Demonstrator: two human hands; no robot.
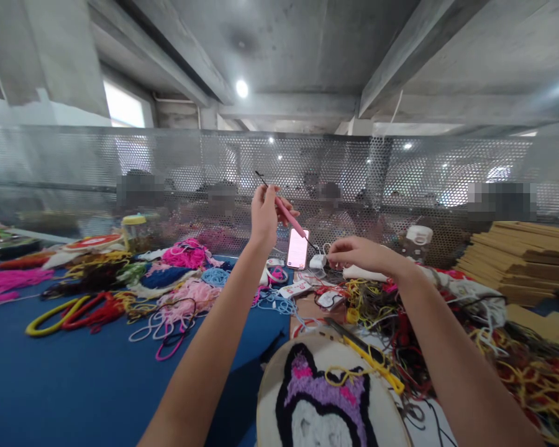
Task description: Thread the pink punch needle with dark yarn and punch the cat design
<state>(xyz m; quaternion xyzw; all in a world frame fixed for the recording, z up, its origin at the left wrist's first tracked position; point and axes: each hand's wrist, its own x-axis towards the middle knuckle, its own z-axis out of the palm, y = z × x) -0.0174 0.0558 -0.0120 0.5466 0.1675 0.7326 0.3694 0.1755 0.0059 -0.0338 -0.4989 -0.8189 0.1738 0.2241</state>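
My left hand (265, 214) is raised above the table, its fingers closed round a pink-handled punch needle (287, 215). The tool slants down to the right, and a bit of black yarn (259, 176) sticks out at its upper end. Just right of its thin lower end, my right hand (361, 256) has its fingertips pinched together; what they hold, if anything, is too small to make out. Below both hands, a round embroidery hoop (272, 366) carries a cloth with a tufted purple, black and white animal face (326, 391). A short yellow yarn (342, 374) lies across it.
A lit phone (298, 249) stands upright behind the hands. Yellow scissors-like or cutter handle (377, 365) lies at the hoop's edge. Tangled yarn (382, 310) covers the right; pink yarn (189, 253) and other bundles lie left on the blue table (74, 385). Cardboard (517, 257) is stacked right.
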